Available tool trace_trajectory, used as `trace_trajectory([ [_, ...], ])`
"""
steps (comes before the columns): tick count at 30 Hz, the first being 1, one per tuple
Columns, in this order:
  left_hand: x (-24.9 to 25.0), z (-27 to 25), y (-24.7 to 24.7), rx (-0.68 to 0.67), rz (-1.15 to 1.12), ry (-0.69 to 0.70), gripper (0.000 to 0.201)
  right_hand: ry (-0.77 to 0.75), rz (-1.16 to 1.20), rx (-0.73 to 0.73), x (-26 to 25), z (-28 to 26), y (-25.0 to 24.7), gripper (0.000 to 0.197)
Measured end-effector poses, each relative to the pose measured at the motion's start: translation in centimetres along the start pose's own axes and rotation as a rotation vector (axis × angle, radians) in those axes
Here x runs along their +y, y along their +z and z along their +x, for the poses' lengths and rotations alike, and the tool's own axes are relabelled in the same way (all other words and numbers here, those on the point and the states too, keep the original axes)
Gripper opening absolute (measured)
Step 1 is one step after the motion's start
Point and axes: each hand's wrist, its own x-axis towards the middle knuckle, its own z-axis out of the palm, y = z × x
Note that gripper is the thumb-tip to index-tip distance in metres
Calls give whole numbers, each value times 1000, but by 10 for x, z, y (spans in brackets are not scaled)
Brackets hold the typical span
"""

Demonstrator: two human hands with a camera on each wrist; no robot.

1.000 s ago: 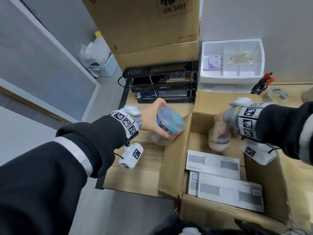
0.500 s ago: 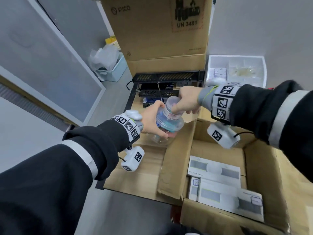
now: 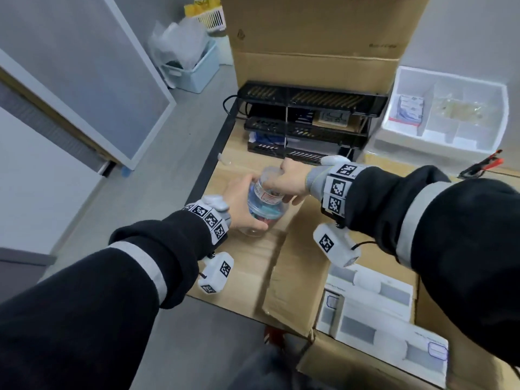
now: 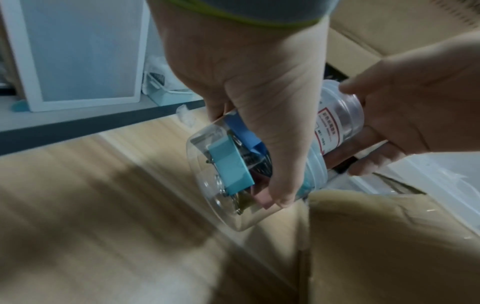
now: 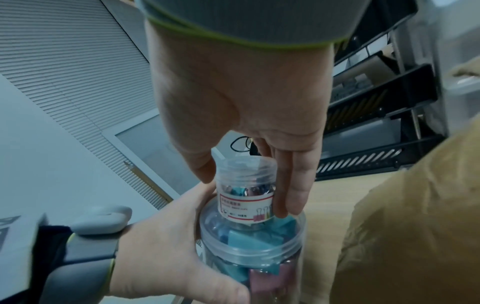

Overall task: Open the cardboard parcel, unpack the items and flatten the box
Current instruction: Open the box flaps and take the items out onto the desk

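Note:
My left hand (image 3: 239, 206) grips a large clear jar (image 3: 264, 218) of blue and pink binder clips, just left of the open cardboard parcel's raised flap (image 3: 292, 277). My right hand (image 3: 287, 181) pinches a small clear labelled jar (image 3: 266, 190) and holds it on the large jar's lid. In the right wrist view the small jar (image 5: 246, 191) stands upright on the large jar (image 5: 252, 246), between thumb and fingers. In the left wrist view the large jar (image 4: 223, 174) hangs tilted above the wooden table. White flat boxes (image 3: 374, 313) lie inside the parcel.
A black stacked letter tray (image 3: 306, 119) stands behind the jars, with a big cardboard box (image 3: 315, 38) behind it. A white foam tray (image 3: 444, 114) sits at the back right. The table's left edge (image 3: 208, 164) runs close to my left hand.
My right hand lifted the small jar out of the parcel, carried it left and brought it onto the large jar's lid. My left hand kept hold of the large jar.

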Motion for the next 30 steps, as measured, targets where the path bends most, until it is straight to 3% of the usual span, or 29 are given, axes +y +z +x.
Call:
trace_trajectory([
  [3, -22, 2, 15, -43, -41, -43, 112, 35, 16, -33, 0, 14, 15, 24],
  [6, -36, 2, 21, -50, -29, -45, 110, 80, 21, -46, 2, 30, 27, 41],
  [10, -40, 2, 22, -18, -41, -13, 87, 42, -59, 47, 9, 44, 38, 67],
  [15, -50, 17, 25, -29, 40, -120, 102, -107, -246, 89, 9, 52, 45, 44],
  [18, -51, 28, 23, -70, 56, -153, 108, -195, -344, 112, 10, 59, 48, 42],
  [30, -50, 71, 14, 27, 17, -163, 96, -121, -296, 292, 5, 95, 34, 40],
])
